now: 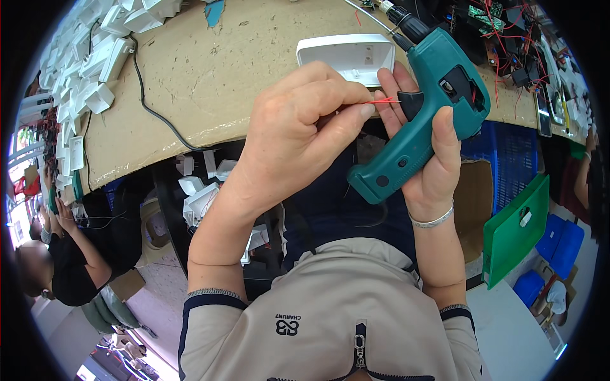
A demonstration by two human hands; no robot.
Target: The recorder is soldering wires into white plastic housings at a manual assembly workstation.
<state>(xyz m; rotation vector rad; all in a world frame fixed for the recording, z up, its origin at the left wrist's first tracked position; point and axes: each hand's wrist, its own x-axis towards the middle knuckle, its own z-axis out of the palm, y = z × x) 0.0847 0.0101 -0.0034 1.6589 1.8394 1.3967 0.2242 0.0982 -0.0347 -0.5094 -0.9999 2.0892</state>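
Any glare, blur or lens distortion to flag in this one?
Head view: drill and left hand look sharp; the table edge bows and black fills the corners. Head view, far left: background brightness washes out, and a co-worker's head is smoothly blurred.

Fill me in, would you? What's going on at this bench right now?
A person is handling a teal drill: the right hand holds it by the handle, while the left hand pinches thin red wires beside its black trigger. An open white case sits on the bench just beyond the hands, with a pile of white plastic parts off to the left.
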